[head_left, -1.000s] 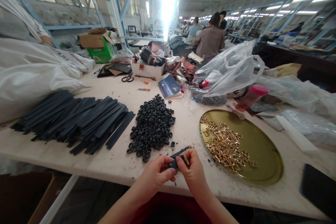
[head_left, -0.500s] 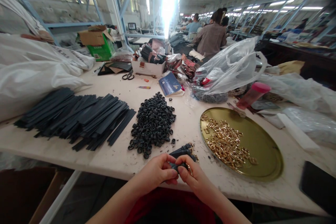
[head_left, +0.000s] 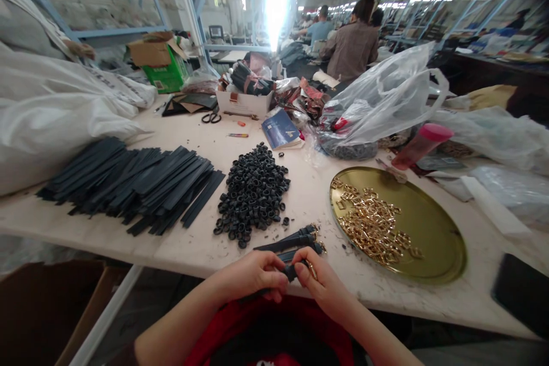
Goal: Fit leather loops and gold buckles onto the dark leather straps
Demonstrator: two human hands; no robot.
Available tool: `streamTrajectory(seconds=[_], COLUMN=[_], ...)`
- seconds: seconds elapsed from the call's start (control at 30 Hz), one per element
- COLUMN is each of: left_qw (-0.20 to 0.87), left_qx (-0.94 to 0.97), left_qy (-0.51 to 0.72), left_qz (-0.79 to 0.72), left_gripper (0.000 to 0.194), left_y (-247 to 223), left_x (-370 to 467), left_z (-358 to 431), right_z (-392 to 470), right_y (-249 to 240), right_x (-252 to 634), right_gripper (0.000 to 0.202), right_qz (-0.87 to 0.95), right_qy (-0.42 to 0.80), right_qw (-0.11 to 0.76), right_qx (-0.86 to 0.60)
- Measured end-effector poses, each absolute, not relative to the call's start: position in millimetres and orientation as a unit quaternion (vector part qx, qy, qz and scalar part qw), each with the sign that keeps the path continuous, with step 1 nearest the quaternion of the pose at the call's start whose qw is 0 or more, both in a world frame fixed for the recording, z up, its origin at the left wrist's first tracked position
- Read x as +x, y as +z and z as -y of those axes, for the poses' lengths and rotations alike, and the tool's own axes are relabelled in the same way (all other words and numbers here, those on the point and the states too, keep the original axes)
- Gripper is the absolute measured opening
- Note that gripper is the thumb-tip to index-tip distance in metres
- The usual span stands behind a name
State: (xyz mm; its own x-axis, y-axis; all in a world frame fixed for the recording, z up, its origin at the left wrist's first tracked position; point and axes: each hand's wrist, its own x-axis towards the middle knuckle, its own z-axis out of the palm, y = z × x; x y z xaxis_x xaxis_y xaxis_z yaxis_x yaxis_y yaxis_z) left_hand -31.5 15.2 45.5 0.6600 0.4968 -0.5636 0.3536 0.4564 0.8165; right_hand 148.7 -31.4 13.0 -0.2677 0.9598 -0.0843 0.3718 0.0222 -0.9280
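Observation:
Close to my body at the table's front edge, my left hand (head_left: 257, 275) and my right hand (head_left: 319, 275) both grip one black strap (head_left: 290, 272). The left fingers are closed round its lower part, and the right ones pinch the end where a bit of gold metal, apparently a buckle, shows. Fingers hide most of the strap. Just beyond lie several black straps with gold buckles (head_left: 295, 240). A heap of small black strap loops (head_left: 253, 191) is behind them. Loose gold buckles (head_left: 369, 223) lie on a round gold tray (head_left: 441, 246) to the right.
Flat black strips (head_left: 141, 186) are piled at left beside a white sack (head_left: 64, 126). Farther back are scissors (head_left: 211, 118), a blue booklet (head_left: 281, 127), a white box (head_left: 242, 104), a clear plastic bag (head_left: 381, 97) and a pink-lidded jar (head_left: 422, 146). Other people sit beyond.
My hands have come slightly nearer my body and a little apart, showing more of the strap between them. The camera view has shifted slightly, and more of the straps on the table shows.

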Motion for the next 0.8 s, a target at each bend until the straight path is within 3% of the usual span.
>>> streamTrajectory(seconds=[0.27, 0.5, 0.63, 0.8], left_qw=[0.670, 0.618, 0.433, 0.172], left_qx=[0.594, 0.673, 0.789, 0.792], left_qy=[0.048, 0.051, 0.058, 0.080], left_qz=[-0.442, -0.403, -0.431, -0.581], left_gripper=[0.025, 0.037, 0.031, 0.028], left_y=[44.7, 38.8, 31.7, 37.5], left_x=[-29.2, -19.8, -18.9, -69.3], left_z=[-9.1, -12.1, -22.2, -70.1], right_z=[33.4, 30.7, 6.6, -26.2], right_y=[10.1, 4.5, 3.6, -15.0], right_x=[147.1, 141.9, 149.5, 163.9], right_gripper=[0.019, 0.026, 0.025, 0.023], right_qz=[0.691, 0.688, 0.734, 0.753], right_qy=[0.414, 0.442, 0.323, 0.122], right_qw=[0.278, 0.320, 0.275, 0.292], right_qx=[-0.523, -0.479, -0.530, -0.577])
